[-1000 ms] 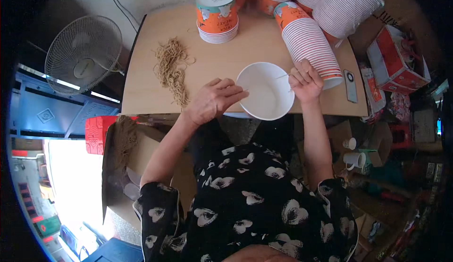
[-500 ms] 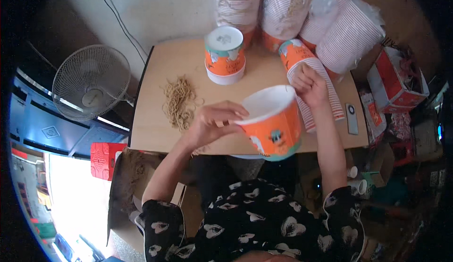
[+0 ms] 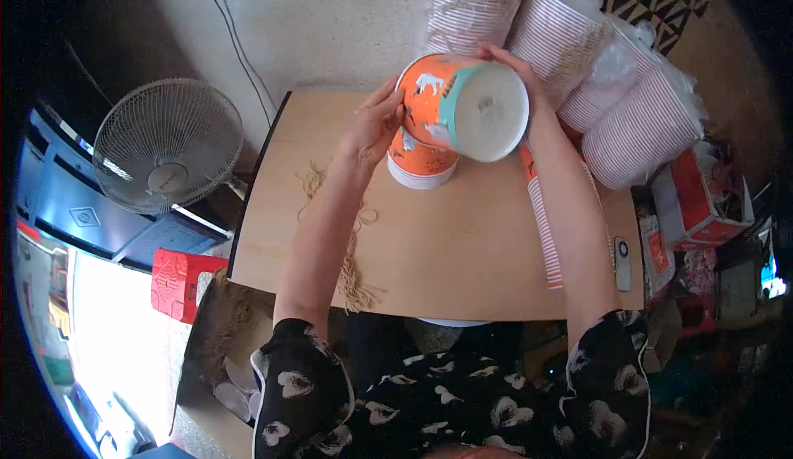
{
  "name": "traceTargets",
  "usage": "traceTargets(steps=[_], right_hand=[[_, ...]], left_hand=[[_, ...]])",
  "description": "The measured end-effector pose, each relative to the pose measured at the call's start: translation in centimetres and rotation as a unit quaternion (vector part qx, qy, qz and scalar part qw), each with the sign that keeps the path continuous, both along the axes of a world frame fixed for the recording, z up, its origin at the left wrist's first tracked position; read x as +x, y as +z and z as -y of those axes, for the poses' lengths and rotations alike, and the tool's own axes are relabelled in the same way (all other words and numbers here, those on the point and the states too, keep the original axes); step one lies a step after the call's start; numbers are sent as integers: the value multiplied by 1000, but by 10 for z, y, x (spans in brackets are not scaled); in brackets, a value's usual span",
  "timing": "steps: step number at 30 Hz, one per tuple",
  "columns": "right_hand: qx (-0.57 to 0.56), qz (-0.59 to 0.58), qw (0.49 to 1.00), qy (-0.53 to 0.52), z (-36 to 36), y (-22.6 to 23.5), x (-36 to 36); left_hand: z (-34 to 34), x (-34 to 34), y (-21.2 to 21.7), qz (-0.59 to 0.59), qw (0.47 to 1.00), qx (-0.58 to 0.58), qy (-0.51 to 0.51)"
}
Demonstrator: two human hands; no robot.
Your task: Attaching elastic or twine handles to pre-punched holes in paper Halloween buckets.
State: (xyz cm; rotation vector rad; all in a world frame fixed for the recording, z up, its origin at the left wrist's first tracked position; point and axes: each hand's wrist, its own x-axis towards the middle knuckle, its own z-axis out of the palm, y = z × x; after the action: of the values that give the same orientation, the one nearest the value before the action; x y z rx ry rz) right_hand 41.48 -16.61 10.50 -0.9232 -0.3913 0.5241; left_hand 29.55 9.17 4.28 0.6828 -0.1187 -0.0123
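An orange paper bucket (image 3: 425, 99) with a green band and white base is held up over the far part of the table, tipped on its side with its base turned right and toward me. My left hand (image 3: 376, 124) grips it by the rim end, and my right hand (image 3: 529, 87) holds its far right side, fingers partly hidden. Just below it, an upside-down orange bucket (image 3: 421, 161) stands on the table, partly covered by the raised one. Thin tan loops like rubber bands (image 3: 355, 285) lie beside my left forearm, which hides part of the heap.
A nested row of paper buckets (image 3: 543, 232) lies beneath my right forearm. Tall bagged bucket stacks (image 3: 648, 128) line the back right. A phone (image 3: 622, 265) rests near the table's right edge. Left of the table are a fan (image 3: 169, 149) and a red stool (image 3: 172, 284).
Both hands have carried the bucket from the table's near edge to the far part, turning it from mouth-up to base toward me. My view has shifted too.
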Motion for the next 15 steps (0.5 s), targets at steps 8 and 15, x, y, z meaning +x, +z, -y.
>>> traceTargets(steps=[8,15], right_hand=[[-201,21,966,-160,5,-11,12],[-391,557,719,-142,-35,4,-75]], left_hand=[[3,23,-42,-114,984,-115,72],[-7,13,-75,-177,971,-128,101]])
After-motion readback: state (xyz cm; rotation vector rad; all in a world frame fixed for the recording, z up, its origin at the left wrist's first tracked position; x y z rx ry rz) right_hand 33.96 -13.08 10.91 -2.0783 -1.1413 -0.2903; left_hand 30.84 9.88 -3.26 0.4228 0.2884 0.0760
